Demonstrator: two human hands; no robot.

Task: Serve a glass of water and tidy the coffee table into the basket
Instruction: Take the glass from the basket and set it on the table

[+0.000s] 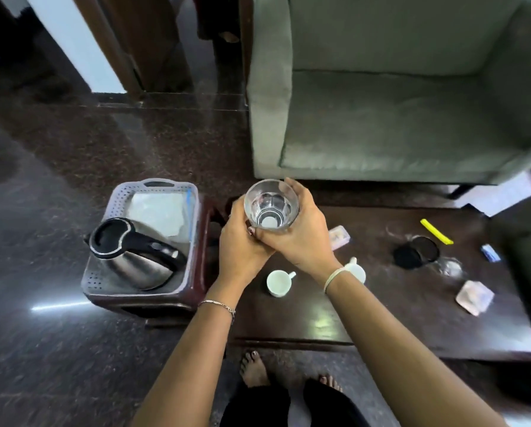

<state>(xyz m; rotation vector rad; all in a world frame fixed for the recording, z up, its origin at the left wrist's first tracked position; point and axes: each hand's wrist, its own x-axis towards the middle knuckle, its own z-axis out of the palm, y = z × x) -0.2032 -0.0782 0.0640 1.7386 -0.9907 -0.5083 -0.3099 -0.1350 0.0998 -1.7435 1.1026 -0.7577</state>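
A clear drinking glass [271, 204] is held upright above the left end of the dark coffee table [381, 318]. My right hand [301, 238] wraps its right side and my left hand [242, 241] supports it from the left and below. Whether water is in the glass is hard to tell. A steel electric kettle [134, 257] with a black lid lies in the grey plastic basket [116, 204] on a small stool to the left. Two white cups [278, 282] [357, 269] stand on the table below my hands.
On the table lie a pinkish box [339, 237], a black round lid [416, 252], a yellow stick [436, 231], a small blue item [490, 253] and a pink packet [475, 296]. A grey-green sofa [396, 118] stands behind the table. My bare feet [255, 369] are on the dark floor.
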